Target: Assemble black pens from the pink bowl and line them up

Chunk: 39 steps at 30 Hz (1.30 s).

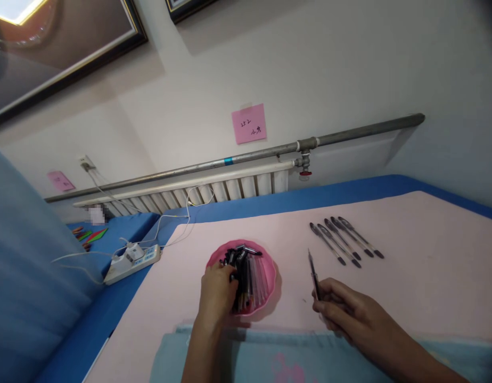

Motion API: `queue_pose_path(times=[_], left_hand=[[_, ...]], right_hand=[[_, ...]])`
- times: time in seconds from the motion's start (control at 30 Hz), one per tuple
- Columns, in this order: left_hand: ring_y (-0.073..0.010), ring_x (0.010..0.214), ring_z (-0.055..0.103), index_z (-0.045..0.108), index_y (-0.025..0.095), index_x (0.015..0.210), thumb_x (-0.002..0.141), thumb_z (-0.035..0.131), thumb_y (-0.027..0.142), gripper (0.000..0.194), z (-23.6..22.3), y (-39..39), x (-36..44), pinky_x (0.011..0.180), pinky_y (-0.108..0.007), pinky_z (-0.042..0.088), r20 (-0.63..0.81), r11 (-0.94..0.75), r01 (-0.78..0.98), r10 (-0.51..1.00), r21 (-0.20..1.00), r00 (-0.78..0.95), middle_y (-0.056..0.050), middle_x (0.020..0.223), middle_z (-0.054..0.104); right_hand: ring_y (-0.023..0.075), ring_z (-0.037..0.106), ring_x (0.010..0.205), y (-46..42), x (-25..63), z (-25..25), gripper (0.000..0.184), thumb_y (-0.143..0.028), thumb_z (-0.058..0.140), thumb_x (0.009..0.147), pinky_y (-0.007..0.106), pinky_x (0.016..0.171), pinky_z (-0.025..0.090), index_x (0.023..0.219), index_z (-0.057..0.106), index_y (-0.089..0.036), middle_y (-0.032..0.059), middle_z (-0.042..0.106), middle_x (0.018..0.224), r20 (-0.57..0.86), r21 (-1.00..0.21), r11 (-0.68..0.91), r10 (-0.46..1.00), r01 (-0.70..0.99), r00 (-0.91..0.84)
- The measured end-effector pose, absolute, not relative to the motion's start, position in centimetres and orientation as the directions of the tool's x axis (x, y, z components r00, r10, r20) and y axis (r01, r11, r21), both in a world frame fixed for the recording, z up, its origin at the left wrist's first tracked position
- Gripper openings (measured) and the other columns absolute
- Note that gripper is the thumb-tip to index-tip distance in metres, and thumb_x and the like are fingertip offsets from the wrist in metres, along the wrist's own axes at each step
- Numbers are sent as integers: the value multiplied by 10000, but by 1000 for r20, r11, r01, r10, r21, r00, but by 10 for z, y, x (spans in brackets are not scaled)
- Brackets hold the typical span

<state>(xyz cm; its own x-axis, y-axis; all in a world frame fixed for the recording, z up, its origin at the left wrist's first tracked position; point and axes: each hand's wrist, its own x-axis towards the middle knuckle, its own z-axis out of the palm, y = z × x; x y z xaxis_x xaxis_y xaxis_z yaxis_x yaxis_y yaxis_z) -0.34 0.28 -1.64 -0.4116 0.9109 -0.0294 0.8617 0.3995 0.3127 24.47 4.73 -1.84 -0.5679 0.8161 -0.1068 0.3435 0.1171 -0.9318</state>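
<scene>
The left hand [219, 290] reaches over the left rim of a round pink bowl [272, 284], its fingers down among dark pen parts [241, 266]; the fingertips are partly hidden, so I cannot tell whether they are closed on a piece. Slender clear tubes [259, 276] lie side by side in the right half of the bowl, inside its scalloped edge. Well apart from the left hand, the right hand [336, 306] pinches a pen [314, 276] between thumb and fingers, its pointed end up and leaning slightly left, raised over the pink sheet [421, 260]. Between the bowl's right rim and that pen runs an open strip of sheet, giving the two hands room side by side. Beyond the right hand, a slanted row of pens [336, 239] lies on the sheet, dark at both ends, with a wide stretch of pink continuing to their right and a narrower one behind them before the blue border [369, 186]. The near side is tighter: the edge of a light blue cloth [246, 356] comes close below the bowl, and both forearms cross it. Well to the left, past the sheet's slanting edge, a white power strip [130, 266] sits on blue, cords trailing from it
</scene>
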Motion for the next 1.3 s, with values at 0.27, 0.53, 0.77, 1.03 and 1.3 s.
queue_pose_path(times=[0.27,0.53,0.77,1.03,1.3], left_hand=[[-229,923,550,671,191,884,711,546,281,232,-17,5,-1,801,-323,403,-48,482,853,875,203,-483,-80,979,633],[-185,866,592,660,196,858,754,467,157,223,-14,0,-13,756,-272,407,13,525,812,838,256,-546,-68,910,660],[-193,917,603,637,181,964,819,412,237,274,-4,-12,-29,796,-278,427,173,583,692,698,425,-694,-80,974,669],[-202,943,592,623,188,1000,819,398,252,296,4,-22,-36,831,-307,428,188,604,616,620,506,-762,-72,1026,664],[-199,938,577,667,191,909,730,419,112,316,-1,-21,-35,817,-295,410,-5,625,723,757,293,-653,-87,998,650]], right_hand=[[123,435,517,46,244,-18,130,-341,455,787,224,493,352,715,466,-232,-57,419,543,-85,-922,150,822,358,-564],[134,449,528,48,245,-20,130,-347,449,789,224,510,357,712,454,-242,-56,426,545,-75,-900,186,825,395,-561],[131,463,521,48,245,-20,119,-327,451,798,222,506,365,723,471,-237,-57,448,530,-55,-890,213,827,403,-559],[139,462,517,49,246,-18,148,-353,450,795,238,504,367,709,479,-235,-44,472,532,-46,-874,240,825,422,-564],[144,463,519,49,246,-20,141,-344,452,803,244,506,353,712,474,-238,-42,476,540,-46,-863,249,828,439,-559]])
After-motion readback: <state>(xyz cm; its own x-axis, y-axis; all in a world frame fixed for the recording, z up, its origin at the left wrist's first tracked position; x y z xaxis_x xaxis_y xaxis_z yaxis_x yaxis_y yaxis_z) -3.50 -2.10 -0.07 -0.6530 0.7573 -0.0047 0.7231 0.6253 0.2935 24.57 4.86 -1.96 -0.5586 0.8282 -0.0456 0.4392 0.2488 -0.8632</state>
